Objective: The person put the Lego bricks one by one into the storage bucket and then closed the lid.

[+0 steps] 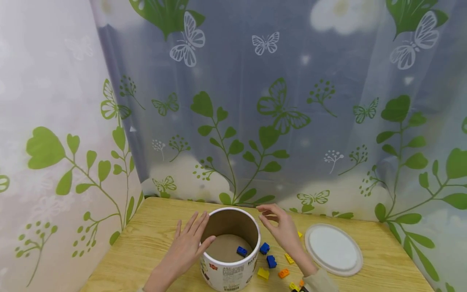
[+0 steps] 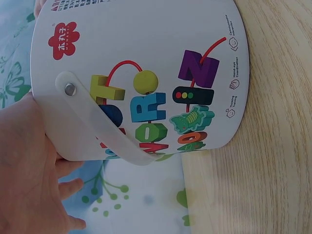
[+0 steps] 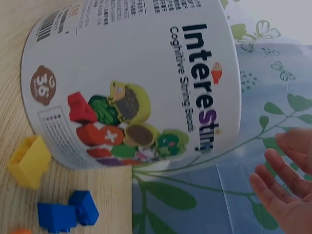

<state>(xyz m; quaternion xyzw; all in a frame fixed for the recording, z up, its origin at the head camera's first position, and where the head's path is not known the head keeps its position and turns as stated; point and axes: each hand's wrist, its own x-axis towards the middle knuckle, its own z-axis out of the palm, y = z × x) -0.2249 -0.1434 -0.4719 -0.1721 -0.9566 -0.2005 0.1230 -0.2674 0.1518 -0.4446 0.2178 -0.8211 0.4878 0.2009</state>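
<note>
A white cardboard bucket [image 1: 215,271] with printed letters and pictures stands upright on the table, its top uncovered. One blue toy brick [image 1: 242,251] lies on its bottom. My left hand [image 1: 186,245] is at the bucket's left rim, fingers straight and spread; in the left wrist view its palm lies along the bucket's wall near a white plastic handle [image 2: 102,122]. Just beyond the right rim, my right hand [image 1: 282,229] is raised, fingers loosely bent with nothing between them. Two blue bricks [image 1: 271,261] lie on the table outside the bucket, below the right hand.
Yellow bricks [image 1: 263,274] and orange bricks [image 1: 283,273] are scattered right of the bucket. A round white lid [image 1: 333,249] lies flat farther right on the wooden table [image 1: 153,227]. Behind the table hangs a patterned curtain [image 1: 233,121], with another along the left side.
</note>
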